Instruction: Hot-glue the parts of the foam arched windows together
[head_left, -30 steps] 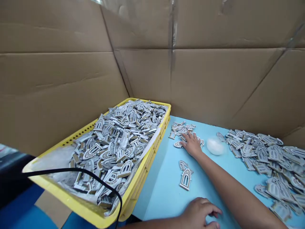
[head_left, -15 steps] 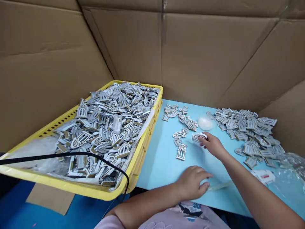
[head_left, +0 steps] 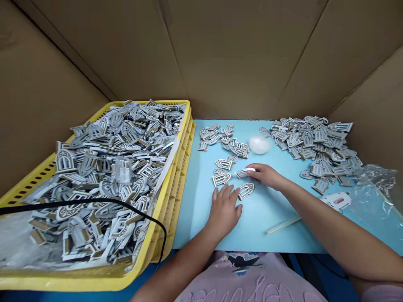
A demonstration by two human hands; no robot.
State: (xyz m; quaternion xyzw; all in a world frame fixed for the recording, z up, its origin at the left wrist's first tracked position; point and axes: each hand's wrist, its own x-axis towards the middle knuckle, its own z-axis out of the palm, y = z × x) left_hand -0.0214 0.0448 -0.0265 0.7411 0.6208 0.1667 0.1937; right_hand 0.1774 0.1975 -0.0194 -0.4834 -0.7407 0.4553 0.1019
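Note:
My left hand (head_left: 224, 208) lies flat on the light blue table (head_left: 201, 218), fingers spread, its fingertips beside an arched grey window-shaped piece (head_left: 246, 190) and another one (head_left: 221, 179). My right hand (head_left: 265, 175) pinches a small grey piece (head_left: 243, 173) by its edge, just above the table. A few more such pieces (head_left: 224, 163) lie close in front of both hands. A small cluster of the same pieces (head_left: 220, 136) sits farther back.
A yellow crate (head_left: 171, 184) heaped with grey window pieces stands on the left, a black cable (head_left: 94, 203) across it. A big pile of pieces (head_left: 315, 144) lies at the right, with a white round blob (head_left: 260, 144), a glue gun (head_left: 335, 200), a glue stick (head_left: 283, 225) and clear plastic (head_left: 376, 180). Cardboard walls surround.
The view has tilted down and to the right. My right hand drew back from the far cluster holding a piece. My left hand moved forward onto the table beside the loose pieces.

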